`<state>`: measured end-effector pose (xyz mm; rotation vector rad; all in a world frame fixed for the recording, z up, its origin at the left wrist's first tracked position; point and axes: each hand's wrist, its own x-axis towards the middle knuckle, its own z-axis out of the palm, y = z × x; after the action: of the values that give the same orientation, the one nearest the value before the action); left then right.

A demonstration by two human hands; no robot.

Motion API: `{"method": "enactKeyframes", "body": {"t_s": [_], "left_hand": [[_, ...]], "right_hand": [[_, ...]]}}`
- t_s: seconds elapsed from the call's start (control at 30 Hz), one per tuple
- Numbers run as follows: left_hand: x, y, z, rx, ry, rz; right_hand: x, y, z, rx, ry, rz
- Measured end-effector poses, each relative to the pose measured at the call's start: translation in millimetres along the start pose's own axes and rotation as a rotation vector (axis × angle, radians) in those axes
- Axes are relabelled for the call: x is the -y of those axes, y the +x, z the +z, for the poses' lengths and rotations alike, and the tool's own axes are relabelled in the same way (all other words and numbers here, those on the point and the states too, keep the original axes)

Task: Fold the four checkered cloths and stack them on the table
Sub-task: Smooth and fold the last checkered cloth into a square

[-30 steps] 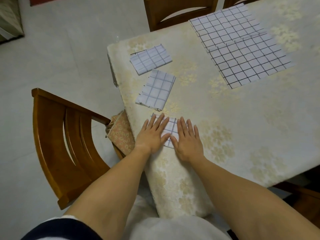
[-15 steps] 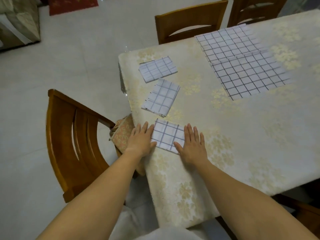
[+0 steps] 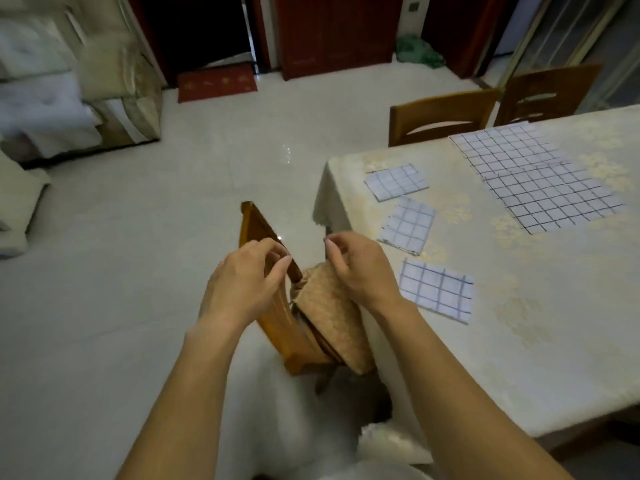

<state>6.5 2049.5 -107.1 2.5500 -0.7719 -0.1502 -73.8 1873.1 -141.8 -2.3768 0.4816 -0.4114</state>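
Fingers curled over chair, folded cloth beside right hand

Left hand, right hand, lifted off folded cloth

The left hand and the right hand are curling their fingers, and it is not showing whether they are pinching anything. Both hands are covering parts of the brown wooden chair and the tan woven cushion. The picture's right edge is cutting off the cream floral-clothed bench. The pale sofa at left is blurring.
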Motion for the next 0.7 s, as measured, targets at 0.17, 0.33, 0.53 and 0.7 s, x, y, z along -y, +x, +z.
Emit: {"method": "enactKeyframes", "body": {"t_s": [0.17, 0.33, 0.53, 0.7], "left_hand": [[96.7, -29.5, -84.8, -0.044, 0.019, -0.027], [174.6, -48.1, -148.2, -0.092, -0.008, -0.062], [225.9, -29.0, -174.6, -0.135, -0.045, -0.076], [242.3, 4.9, -176.2, -0.096, -0.043, -0.041]], "right_hand": [[105.4, 5.7, 56.4, -0.029, 0.028, -0.101], [183.5, 15.5, 101.7, -0.074, 0.037, -0.163], [220.8, 47.1, 119.8, -0.083, -0.027, -0.199], [217.5, 84.7, 121.3, 0.0, -0.029, -0.145]]}}
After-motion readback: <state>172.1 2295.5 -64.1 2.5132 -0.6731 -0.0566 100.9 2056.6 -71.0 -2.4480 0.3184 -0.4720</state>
